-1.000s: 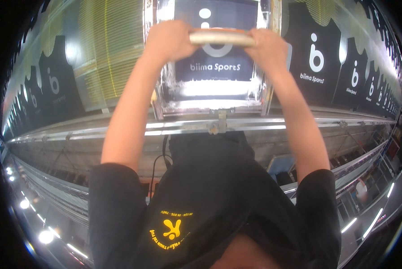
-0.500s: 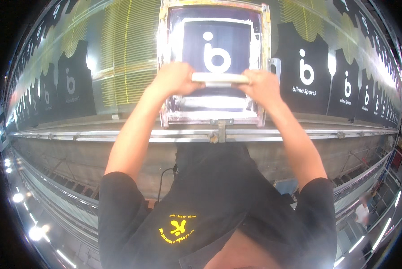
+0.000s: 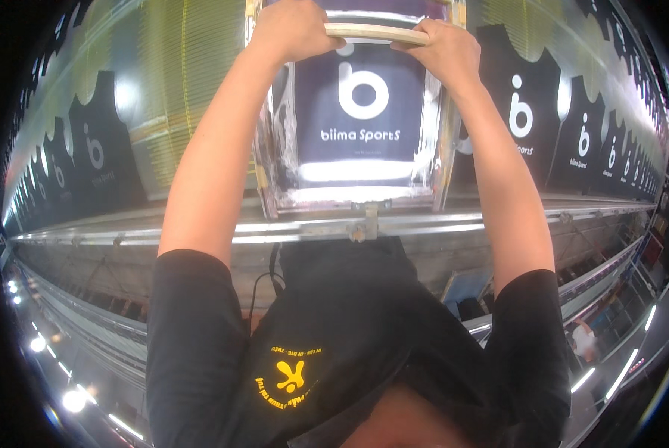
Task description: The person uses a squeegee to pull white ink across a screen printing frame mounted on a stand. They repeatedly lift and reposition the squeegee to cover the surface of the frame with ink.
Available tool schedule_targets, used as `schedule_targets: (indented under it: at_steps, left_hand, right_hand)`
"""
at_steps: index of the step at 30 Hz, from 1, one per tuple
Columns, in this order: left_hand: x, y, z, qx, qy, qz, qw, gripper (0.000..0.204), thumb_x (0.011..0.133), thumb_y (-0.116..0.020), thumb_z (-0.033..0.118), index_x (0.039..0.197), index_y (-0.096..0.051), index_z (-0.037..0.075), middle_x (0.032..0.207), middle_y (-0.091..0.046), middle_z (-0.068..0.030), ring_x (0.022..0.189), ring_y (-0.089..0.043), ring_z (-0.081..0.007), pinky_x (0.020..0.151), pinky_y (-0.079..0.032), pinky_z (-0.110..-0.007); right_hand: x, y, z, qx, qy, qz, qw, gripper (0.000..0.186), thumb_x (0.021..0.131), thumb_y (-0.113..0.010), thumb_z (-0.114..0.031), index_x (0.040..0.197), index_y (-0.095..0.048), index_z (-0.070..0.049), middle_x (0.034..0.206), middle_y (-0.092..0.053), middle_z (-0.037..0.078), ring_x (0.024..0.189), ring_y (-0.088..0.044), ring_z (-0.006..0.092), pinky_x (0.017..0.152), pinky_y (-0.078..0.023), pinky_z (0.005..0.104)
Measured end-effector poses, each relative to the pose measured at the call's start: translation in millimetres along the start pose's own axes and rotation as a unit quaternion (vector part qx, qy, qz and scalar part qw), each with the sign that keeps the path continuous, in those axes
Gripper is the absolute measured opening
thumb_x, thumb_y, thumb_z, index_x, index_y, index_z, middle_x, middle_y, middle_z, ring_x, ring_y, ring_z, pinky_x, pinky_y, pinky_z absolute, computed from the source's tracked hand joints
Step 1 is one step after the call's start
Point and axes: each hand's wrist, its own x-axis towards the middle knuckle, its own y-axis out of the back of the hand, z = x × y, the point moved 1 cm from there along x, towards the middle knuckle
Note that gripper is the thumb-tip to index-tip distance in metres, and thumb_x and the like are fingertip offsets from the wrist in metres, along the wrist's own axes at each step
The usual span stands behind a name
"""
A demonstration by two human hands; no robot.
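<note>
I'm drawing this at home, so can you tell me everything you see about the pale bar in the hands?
The bar is long, narrow and cream-coloured, and looks like wood. It lies crosswise over the upper part of the frame, its right end slightly lower in the picture. The left hand grips one end and the right hand the other. I can't see its underside.

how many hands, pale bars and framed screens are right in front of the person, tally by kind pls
Pale bar: 1
Hands: 2, the left hand and right hand, one at each end of the bar
Framed screen: 1
Total: 4
</note>
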Motion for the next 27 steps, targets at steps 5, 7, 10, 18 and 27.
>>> schedule_targets:
  at_steps: [5, 7, 10, 18, 27]
  left_hand:
    - [-90.1, -31.9, 33.9, -0.027, 0.025, -0.051, 0.998, 0.042, 0.081, -0.082, 0.058, 0.101, -0.087, 0.021, 0.086, -0.080, -0.0125, 0.084, -0.078, -0.0373, 0.078, -0.062, -0.048]
    - [-144.4, -48.2, 54.1, -0.006, 0.038, -0.064, 0.997, 0.039, 0.082, -0.084, 0.054, 0.105, -0.086, 0.023, 0.089, -0.080, -0.0110, 0.087, -0.078, -0.0360, 0.077, -0.062, -0.050]
    - [-210.1, -79.2, 68.2, -0.022, 0.000, -0.028, 0.999, 0.038, 0.083, -0.084, 0.045, 0.104, -0.085, 0.015, 0.098, -0.080, -0.0094, 0.092, -0.077, -0.0346, 0.081, -0.061, -0.047]
    - [-231.5, -91.7, 114.3, -0.051, -0.088, 0.041, 0.994, 0.031, 0.086, -0.075, 0.012, 0.116, -0.076, 0.009, 0.109, -0.078, -0.0091, 0.104, -0.074, -0.0342, 0.091, -0.059, -0.048]
    - [-128.6, -32.8, 80.1, -0.078, -0.102, -0.039, 0.991, 0.021, 0.091, -0.072, 0.016, 0.111, -0.077, 0.013, 0.099, -0.077, -0.0167, 0.097, -0.074, -0.0417, 0.084, -0.059, -0.055]
  right_hand:
    - [-98.0, -19.1, -8.5, -0.034, 0.038, 0.003, 0.999, 0.043, 0.077, -0.090, -0.052, 0.088, -0.076, -0.014, 0.082, -0.075, 0.006, 0.081, -0.075, 0.0310, 0.071, -0.059, 0.0448]
    - [-158.1, -33.5, -10.1, -0.012, 0.110, 0.087, 0.990, 0.036, 0.071, -0.093, -0.040, 0.086, -0.073, -0.014, 0.079, -0.070, 0.005, 0.078, -0.073, 0.0299, 0.069, -0.059, 0.0436]
    - [-234.3, -41.9, -21.7, 0.025, 0.104, 0.097, 0.990, 0.035, 0.065, -0.093, -0.028, 0.088, -0.071, -0.014, 0.084, -0.067, 0.004, 0.080, -0.070, 0.0281, 0.072, -0.057, 0.0438]
    - [-232.1, -5.9, 23.3, 0.232, -0.009, 0.187, 0.955, 0.046, 0.098, -0.079, -0.044, 0.115, -0.078, -0.001, 0.117, -0.076, 0.016, 0.115, -0.069, 0.0352, 0.102, -0.053, 0.0442]
    - [-163.4, -30.3, 103.3, 0.355, -0.290, 0.172, 0.872, 0.057, 0.103, -0.076, -0.043, 0.134, -0.068, 0.004, 0.120, -0.077, 0.018, 0.108, -0.074, 0.0233, 0.098, -0.057, 0.0367]
